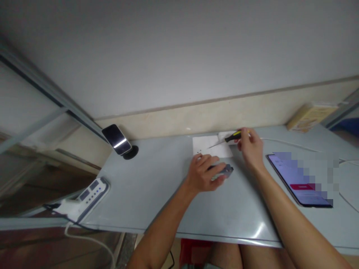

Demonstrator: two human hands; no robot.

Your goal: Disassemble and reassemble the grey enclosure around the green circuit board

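My right hand [251, 147] grips a screwdriver [233, 136] by its black and yellow handle. Its thin shaft slants down to the left, with the tip over a sheet of white paper [218, 150]. My left hand [206, 173] is closed around a small dark grey device [226, 170] just in front of the paper; the fingers hide much of it, so its kind is unclear. A few tiny dark bits [199, 151], too small to name, lie on the paper's left part by my left fingertips. Behind the screwdriver handle lies a small white object [224, 135], partly covered.
On the right lies a lit tablet [294, 186], its screen partly blurred, with white cables [291, 144] beyond it. A yellow box [311, 117] stands at the back right. At the left are a phone on a stand [116, 140] and a white power strip [86, 198].
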